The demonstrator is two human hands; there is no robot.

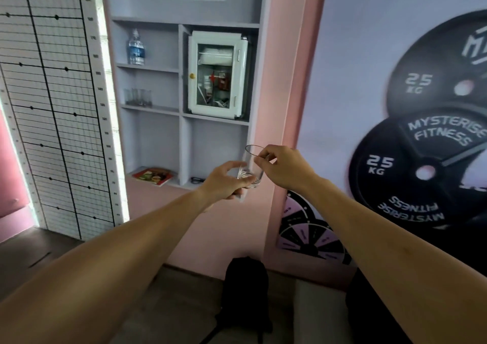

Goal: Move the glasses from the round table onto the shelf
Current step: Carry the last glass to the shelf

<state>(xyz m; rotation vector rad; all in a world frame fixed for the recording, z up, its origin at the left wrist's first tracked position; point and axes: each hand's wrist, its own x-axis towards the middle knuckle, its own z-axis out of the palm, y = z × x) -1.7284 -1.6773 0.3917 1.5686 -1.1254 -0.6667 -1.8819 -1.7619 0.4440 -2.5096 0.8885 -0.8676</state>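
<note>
- A clear, empty drinking glass [250, 167] is being held in mid-air by both hands, in front of the lower part of the shelf unit.
- The base of the glass is being gripped by the left hand [226, 183], whose fingers are being curled round its lower end.
- The rim of the glass is being pinched between thumb and fingertips by the right hand [282, 166], from the right side.
- The glass is being kept slightly tilted, with its open mouth upward.
- Both bare forearms are being stretched forward from the bottom corners of the view.
- A pale lilac recessed wall shelf unit [181, 117] is being faced, set into a pink wall.
- A row of clear glasses [138, 97] is being kept on the middle left shelf; the exact number cannot be told.
- A clear plastic water bottle with a blue label [136, 47] is being stored upright on the shelf above them.
- A white first-aid cabinet with a glass door [217, 76] is being housed in the right compartment.
- A red-covered book [153, 176] is being left lying flat on the bottom left shelf.
- A black backpack [245, 291] is being seen on the floor below.
</note>
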